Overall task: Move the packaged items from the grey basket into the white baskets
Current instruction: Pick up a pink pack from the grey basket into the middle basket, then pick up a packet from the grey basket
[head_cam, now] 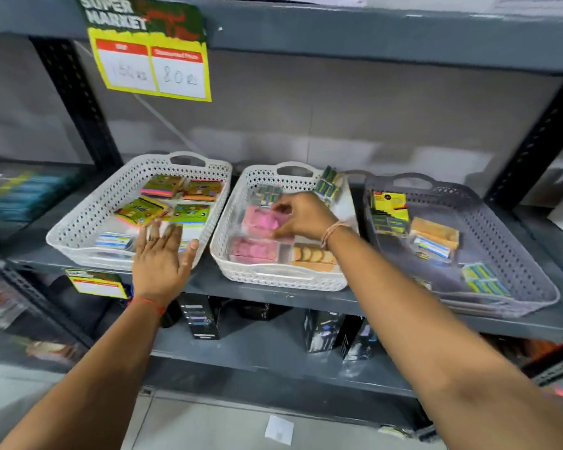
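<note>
Three baskets stand side by side on a grey shelf. The grey basket (530, 254) on the right holds a yellow pack (389, 204), an orange pack (434, 235) and a green-blue pack (485, 280). The middle white basket (280, 276) holds pink packs (260, 220) and an orange pack (312, 256). My right hand (301, 217) is inside it, fingers pinched on the upper pink pack. The left white basket (88, 219) holds several colourful packs (143, 212). My left hand (163, 254) lies flat over its front rim, fingers spread, holding nothing.
A yellow price sign (152, 56) hangs from the shelf above. A small yellow label (95, 284) sits on the shelf edge. Dark boxes (202, 316) stand on the lower shelf. A dark upright post (75, 102) rises at the left and another (540, 138) at the right.
</note>
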